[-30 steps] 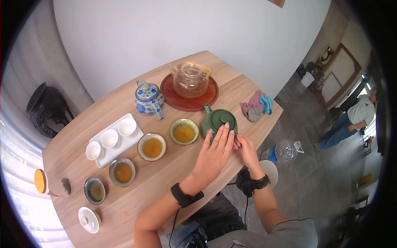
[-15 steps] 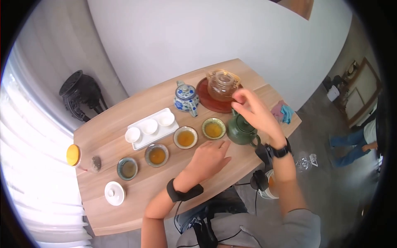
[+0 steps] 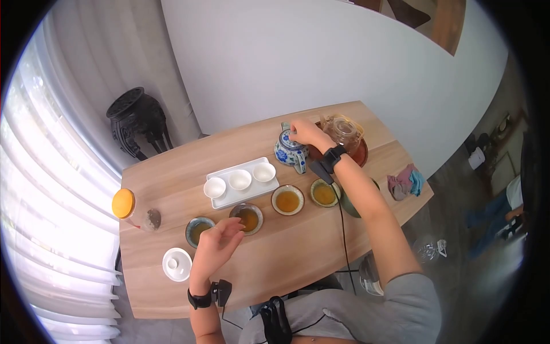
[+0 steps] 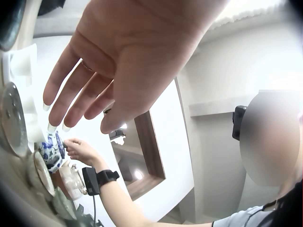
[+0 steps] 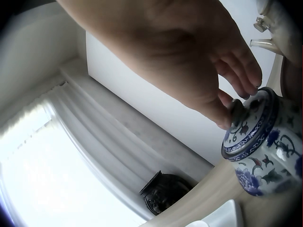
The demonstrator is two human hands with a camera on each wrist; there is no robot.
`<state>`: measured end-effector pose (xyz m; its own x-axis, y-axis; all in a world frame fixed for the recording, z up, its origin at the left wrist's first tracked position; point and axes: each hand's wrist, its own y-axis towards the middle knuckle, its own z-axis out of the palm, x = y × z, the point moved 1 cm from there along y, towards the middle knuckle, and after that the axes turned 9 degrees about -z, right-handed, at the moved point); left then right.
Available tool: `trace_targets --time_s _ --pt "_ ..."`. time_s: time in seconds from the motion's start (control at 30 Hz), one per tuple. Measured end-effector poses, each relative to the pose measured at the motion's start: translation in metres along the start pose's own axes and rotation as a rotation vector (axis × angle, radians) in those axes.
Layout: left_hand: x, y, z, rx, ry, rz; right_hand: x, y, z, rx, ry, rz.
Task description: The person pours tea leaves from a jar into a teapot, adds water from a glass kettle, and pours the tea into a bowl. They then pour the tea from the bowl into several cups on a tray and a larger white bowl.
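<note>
My right hand (image 3: 309, 133) pinches the knob (image 5: 237, 112) of the teapot lid (image 5: 255, 124) between thumb and fingers. The lid sits on the blue-and-white teapot (image 3: 290, 156), which stands at the back of the table. My left hand (image 3: 215, 251), fingers loosely extended and holding nothing, hovers over the near side of two tea bowls, a grey-rimmed bowl (image 3: 259, 222) and a dark blue-green bowl (image 3: 191, 234). Two more bowls of amber tea, a brown-rimmed bowl (image 3: 274, 200) and a greenish bowl (image 3: 315, 186), continue the row. The green teapot (image 3: 350, 207) is mostly hidden behind my right forearm.
A white tray (image 3: 220, 202) with three white cups lies before the blue-and-white teapot. Behind my right arm, a glass teapot (image 3: 344, 131) stands on a red round tray (image 3: 362, 153). Cloths (image 3: 405, 182) lie right; a white lid (image 3: 176, 265) and yellow-capped jar (image 3: 124, 204) are left.
My right hand has left the green teapot and swung left to the blue-and-white teapot's lid. My left hand lifted off the green teapot and moved left over the bowls. The head view shifted left.
</note>
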<state>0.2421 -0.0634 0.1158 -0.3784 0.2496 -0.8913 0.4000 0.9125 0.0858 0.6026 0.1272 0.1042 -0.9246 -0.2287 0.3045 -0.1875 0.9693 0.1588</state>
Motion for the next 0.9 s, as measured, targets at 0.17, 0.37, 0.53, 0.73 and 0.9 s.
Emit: trace_targets --time_s 0.17,0.37,0.53,0.73,0.9 --pt "0.025 -0.008 -0.014 -0.028 -0.166 -0.081 -0.01 -0.005 0.014 -0.171 -0.013 -0.09" --pt "0.044 -0.01 -0.017 -0.07 -0.391 -0.12 -0.01 -0.013 -0.005 -0.069 0.473 0.247" --pt "0.049 -0.015 -0.017 -0.119 -0.427 -0.12 -0.015 -0.018 -0.008 -0.223 0.583 0.207" --pt "0.05 -0.018 -0.019 -0.139 -0.386 -0.115 0.006 -0.017 0.003 -0.21 0.089 0.047" --pt "0.051 -0.02 -0.017 -0.155 -0.359 -0.108 0.006 -0.017 0.018 -0.221 -0.007 0.07"
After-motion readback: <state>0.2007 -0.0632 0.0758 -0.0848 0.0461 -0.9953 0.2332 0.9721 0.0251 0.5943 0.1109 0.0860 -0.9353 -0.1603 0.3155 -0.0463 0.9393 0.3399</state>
